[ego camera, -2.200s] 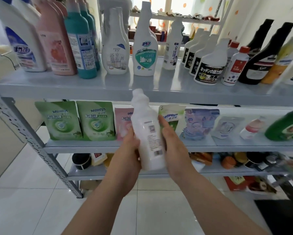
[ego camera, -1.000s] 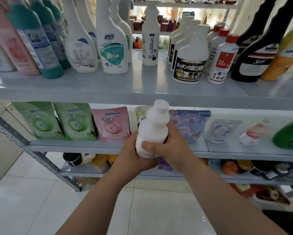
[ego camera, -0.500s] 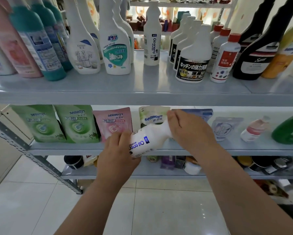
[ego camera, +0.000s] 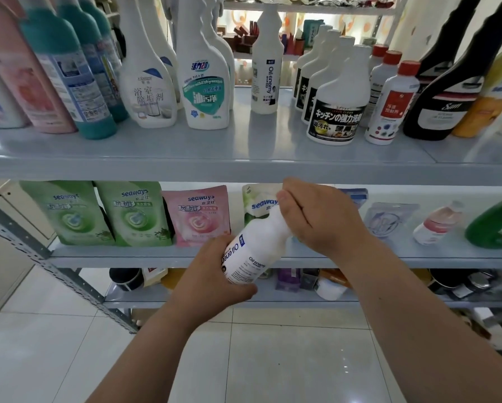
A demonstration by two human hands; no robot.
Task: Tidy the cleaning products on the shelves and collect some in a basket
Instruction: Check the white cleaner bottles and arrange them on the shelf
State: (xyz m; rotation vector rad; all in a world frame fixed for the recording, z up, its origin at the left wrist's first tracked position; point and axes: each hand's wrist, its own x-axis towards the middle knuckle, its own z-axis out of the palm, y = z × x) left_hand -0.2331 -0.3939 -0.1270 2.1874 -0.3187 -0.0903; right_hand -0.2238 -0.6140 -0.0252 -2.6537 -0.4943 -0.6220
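- A white "Oil enemy" bottle (ego camera: 255, 245) is held tilted, neck up to the right, in front of the middle shelf (ego camera: 168, 253).
- Its base is gripped by the left hand (ego camera: 215, 274), fingers curled underneath.
- Its neck is wrapped by the right hand (ego camera: 322, 219), the cap hidden.
- A matching bottle (ego camera: 267, 74) is seen upright on the upper shelf (ego camera: 244, 158).

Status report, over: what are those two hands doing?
Left hand grips white Oil enemy bottle at its base. Right hand wraps its neck. Bottle tilted, off the shelves. Nothing in the way.
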